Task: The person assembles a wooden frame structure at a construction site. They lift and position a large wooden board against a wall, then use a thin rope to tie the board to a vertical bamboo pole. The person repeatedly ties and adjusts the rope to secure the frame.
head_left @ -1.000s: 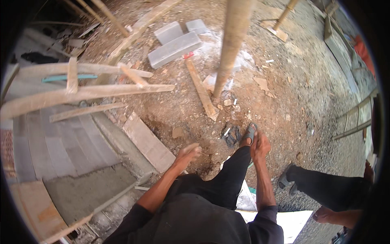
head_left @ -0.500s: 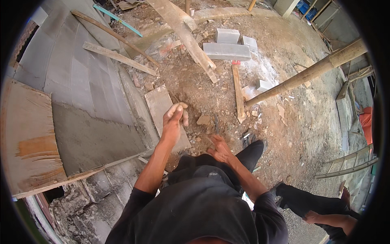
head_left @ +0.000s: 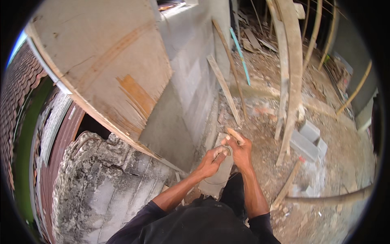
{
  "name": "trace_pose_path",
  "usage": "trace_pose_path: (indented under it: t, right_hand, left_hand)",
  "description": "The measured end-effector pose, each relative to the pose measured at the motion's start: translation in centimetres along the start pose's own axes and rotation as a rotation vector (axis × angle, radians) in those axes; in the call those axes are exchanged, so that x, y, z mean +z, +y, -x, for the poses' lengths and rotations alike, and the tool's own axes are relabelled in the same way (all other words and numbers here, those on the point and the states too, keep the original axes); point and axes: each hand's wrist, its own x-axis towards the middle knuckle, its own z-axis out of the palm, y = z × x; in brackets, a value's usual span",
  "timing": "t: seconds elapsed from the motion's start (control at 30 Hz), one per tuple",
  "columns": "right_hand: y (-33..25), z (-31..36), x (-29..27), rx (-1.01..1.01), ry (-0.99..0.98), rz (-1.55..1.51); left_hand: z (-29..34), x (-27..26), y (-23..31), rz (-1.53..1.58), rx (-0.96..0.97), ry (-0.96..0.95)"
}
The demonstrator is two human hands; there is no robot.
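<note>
In front of my body my two hands are close together with bent fingers. My left hand (head_left: 215, 160) is closed in a pinch at thumb and forefinger. My right hand (head_left: 239, 149), just right of it and slightly higher, is closed too, thumb against fingers. A thin dark wire (head_left: 216, 184) curves in a loose loop below the hands; it seems to run up into both grips, though the fingers hide its ends. Beneath the hands a pale flat board (head_left: 214, 185) lies on the ground.
To the left stand a large plywood sheet (head_left: 101, 61), a grey block wall (head_left: 189, 73) and a rough old wall (head_left: 109, 183). Timber props (head_left: 294, 81) rise at the right. Grey blocks (head_left: 304, 145) and a bamboo pole (head_left: 333, 198) are farther right over rubble.
My view has swung left, bringing the plywood and roof tiles farther in. My hands, apart before, are now together. The other person seen at lower right is out of view.
</note>
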Motion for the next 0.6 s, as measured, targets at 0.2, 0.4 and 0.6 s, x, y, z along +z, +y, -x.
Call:
trace_pose_path:
  t: [0.2, 0.4, 0.6]
  right_hand:
    - [-2.5, -7.2, 5.9, 0.088, -0.313, -0.331]
    - [-3.5, -16.9, 7.7, -0.027, -0.324, -0.546]
    - [-5.7, -28.0, 3.3, -0.191, -0.217, -0.226]
  left_hand:
    - [-0.8, -5.3, 2.9, -0.209, -0.082, 0.305]
    - [-6.8, -12.0, 5.1, -0.759, 0.075, 0.619]
    - [-20.2, -21.6, 14.6, -1.586, 0.469, 0.511]
